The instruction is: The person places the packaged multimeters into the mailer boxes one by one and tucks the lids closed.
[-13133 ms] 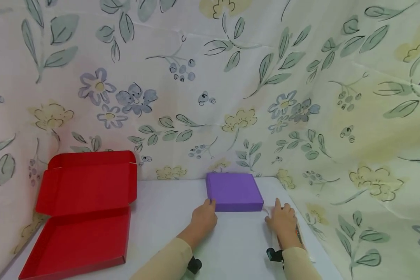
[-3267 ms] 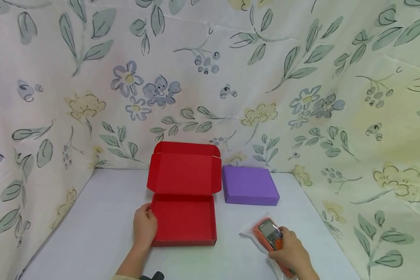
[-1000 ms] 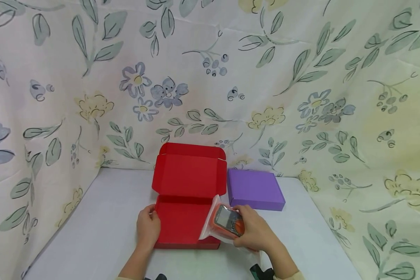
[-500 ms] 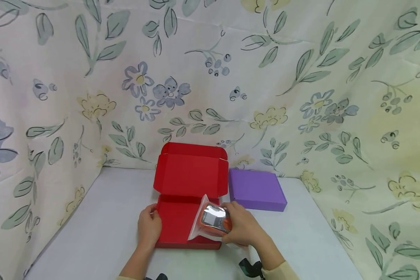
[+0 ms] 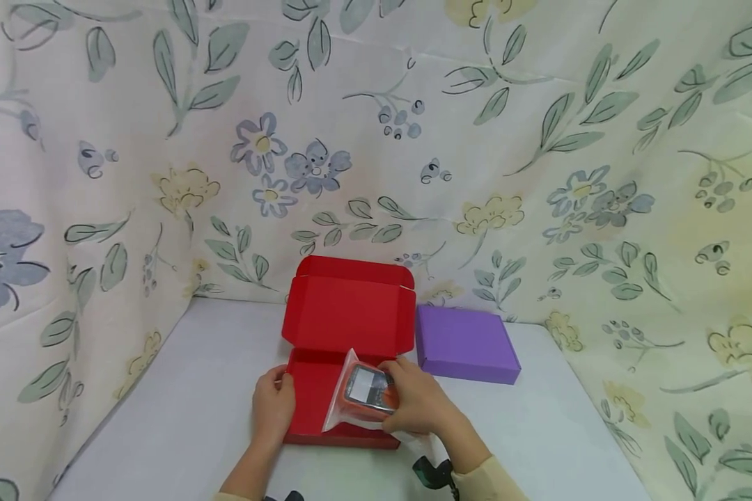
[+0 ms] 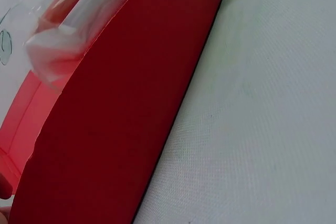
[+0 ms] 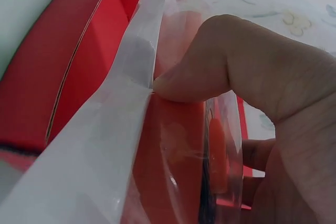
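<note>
Right hand (image 5: pixel 416 403) clamped on meter (image 5: pixel 368 386) in bag (image 5: pixel 334 415), over red box (image 5: pixel 338 440); left hand (image 5: pixel 274 407) gripping its side. Best lower meter gently, bag ends tucked in.

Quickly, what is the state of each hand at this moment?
Left hand: closed, holding the red box at its left edge.
Right hand: closed, holding the bagged orange device.
</note>
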